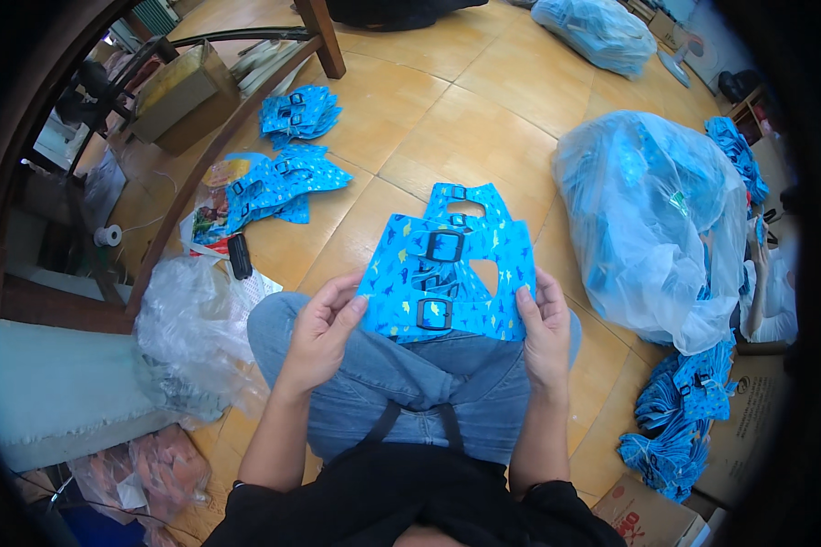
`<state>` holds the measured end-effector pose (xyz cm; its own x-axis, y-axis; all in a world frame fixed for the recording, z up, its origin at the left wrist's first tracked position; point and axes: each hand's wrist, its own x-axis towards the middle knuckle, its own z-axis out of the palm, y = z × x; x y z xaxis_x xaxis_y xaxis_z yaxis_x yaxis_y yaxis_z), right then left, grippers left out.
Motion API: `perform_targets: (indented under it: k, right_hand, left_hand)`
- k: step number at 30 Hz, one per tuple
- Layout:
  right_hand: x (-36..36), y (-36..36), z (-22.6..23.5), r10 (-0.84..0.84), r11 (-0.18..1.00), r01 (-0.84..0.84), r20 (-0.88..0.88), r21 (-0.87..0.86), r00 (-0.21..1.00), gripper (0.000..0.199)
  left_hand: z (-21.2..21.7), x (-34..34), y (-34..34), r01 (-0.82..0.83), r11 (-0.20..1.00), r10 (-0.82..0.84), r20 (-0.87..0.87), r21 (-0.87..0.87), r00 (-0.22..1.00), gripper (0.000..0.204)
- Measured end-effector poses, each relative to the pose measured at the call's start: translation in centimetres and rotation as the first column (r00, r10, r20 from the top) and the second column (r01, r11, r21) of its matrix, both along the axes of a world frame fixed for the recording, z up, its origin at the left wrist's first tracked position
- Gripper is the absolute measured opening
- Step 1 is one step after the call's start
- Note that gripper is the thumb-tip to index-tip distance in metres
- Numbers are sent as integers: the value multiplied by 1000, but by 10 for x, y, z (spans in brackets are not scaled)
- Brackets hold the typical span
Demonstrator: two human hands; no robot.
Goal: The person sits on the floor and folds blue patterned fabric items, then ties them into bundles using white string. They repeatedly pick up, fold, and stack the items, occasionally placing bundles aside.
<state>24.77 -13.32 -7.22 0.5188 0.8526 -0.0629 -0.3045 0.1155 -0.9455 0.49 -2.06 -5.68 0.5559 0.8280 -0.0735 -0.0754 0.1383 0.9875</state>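
Left hand (319, 333) and right hand (545, 324) pinched blue harness (447, 273) edges. 2 small piles (287, 159) lay done; big bag (652, 219) looked full.

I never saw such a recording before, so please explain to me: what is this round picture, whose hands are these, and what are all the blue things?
There is one picture, taken by a wide camera worn on a person's head and looking down, so the edges bend. The person sits cross-legged in blue jeans on a tan tiled floor. The left hand and the right hand each grip one side of a bright blue patterned fabric piece with black plastic buckles, held above the lap. More of the same blue pieces lie in small heaps on the floor, others fill a large clear plastic bag at the right, and another stack lies below it. A crumpled empty clear bag lies at the left.
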Motion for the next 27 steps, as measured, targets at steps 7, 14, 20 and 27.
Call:
perform_targets:
  k: [7, 14, 20, 27]
  right_hand:
    - [2, -2, -7, -157, 984, 144, 122, 109, 980, 30]
    - [-2, -4, -5, -142, 985, 126, 138, 120, 980, 31]
    - [-1, -10, -11, -75, 995, 47, 349, 87, 934, 23]
    - [-3, -6, -15, -131, 988, 53, 594, 147, 794, 17]
  left_hand:
    - [-12, -3, 1, -97, 994, 101, -107, 43, 989, 21]
    - [-13, 1, -1, -26, 996, 33, -84, 81, 996, 29]
    - [-11, 1, -1, -105, 985, 115, -74, 135, 991, 40]
    - [-10, -1, 2, -114, 907, 211, -204, 405, 956, 21]
